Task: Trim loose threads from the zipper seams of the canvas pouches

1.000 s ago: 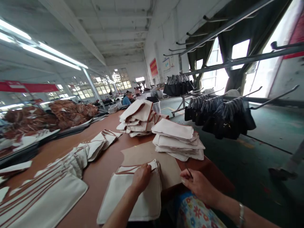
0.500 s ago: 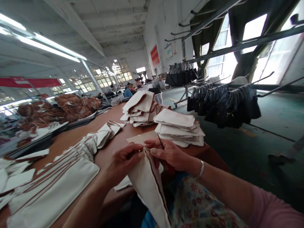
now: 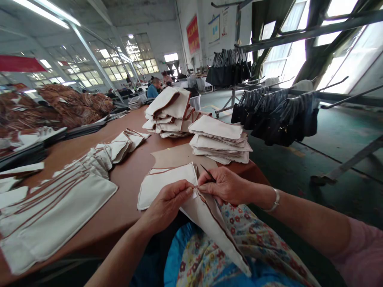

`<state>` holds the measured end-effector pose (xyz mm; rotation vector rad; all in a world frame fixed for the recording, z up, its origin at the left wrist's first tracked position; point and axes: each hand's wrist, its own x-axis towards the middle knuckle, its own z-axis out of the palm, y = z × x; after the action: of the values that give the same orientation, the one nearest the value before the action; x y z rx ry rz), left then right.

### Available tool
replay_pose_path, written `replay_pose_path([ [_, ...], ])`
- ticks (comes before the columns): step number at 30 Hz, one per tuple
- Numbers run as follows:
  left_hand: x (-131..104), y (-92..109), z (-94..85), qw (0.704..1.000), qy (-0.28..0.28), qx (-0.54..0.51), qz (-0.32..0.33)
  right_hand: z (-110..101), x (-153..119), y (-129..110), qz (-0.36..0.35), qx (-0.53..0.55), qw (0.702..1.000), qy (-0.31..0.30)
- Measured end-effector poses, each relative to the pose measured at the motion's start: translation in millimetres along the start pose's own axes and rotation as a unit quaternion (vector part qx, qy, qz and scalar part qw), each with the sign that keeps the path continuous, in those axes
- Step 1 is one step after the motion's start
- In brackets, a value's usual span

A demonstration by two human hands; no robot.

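My left hand [image 3: 170, 203] pinches the top corner of a white fabric pouch [image 3: 209, 223] with brown edging, which hangs down over my lap. The fingertips of my right hand [image 3: 229, 185] close on the same corner, touching close by my left. A dark pointed blade [image 3: 207, 173], apparently of small scissors, sticks out of my right hand; the palm hides most of its handle. Just beyond my hands, another white pouch [image 3: 167, 181] lies flat on the brown table [image 3: 128, 175], partly over a piece of tan board [image 3: 173, 156].
Two piles of white pouches, a folded pile [image 3: 167, 105] and a flat stack [image 3: 220, 139], stand behind my hands. A fanned row of pouches [image 3: 74, 207] covers the left side. Black bags [image 3: 278, 119] hang from a metal rack on the right. A person in blue [image 3: 153, 89] sits farther back.
The view has tilted down and shifted right. My hands have drawn the held pouch nearer my lap, and the pouch on the table now shows more fully. Both hands still hold the corner.
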<state>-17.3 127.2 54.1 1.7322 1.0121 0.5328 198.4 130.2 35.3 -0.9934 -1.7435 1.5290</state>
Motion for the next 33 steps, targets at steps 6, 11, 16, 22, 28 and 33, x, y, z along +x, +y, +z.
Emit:
replay_pose_path([
  [6, 5.5, -19.2, 17.8, 0.997, -0.001, -0.067, -0.028, -10.8, -1.4, 8.5, 0.032, 0.052, 0.998, -0.028],
  [11, 8.8, -24.2, 24.7, 0.983, -0.01, -0.165, -0.08, -10.3, -3.3, 13.6, 0.043, 0.045, 0.997, -0.034],
  [16, 13.1, -25.0, 29.4, 0.969, -0.002, -0.219, -0.111, -16.0, -2.2, 21.2, 0.024, -0.012, 0.998, -0.055],
  [22, 17.5, -28.0, 36.8, 0.96, 0.027, -0.241, -0.141, -25.0, 2.2, 32.0, -0.079, -0.165, 0.983, -0.013],
  [28, 18.7, -21.3, 34.9, 0.983, 0.03, -0.125, -0.132, -25.4, 2.4, 23.6, -0.025, -0.076, 0.996, -0.031],
  [33, 21.0, -15.0, 35.8, 0.99, 0.037, -0.054, -0.128, -22.6, 8.4, 22.2, -0.014, -0.094, 0.995, -0.021],
])
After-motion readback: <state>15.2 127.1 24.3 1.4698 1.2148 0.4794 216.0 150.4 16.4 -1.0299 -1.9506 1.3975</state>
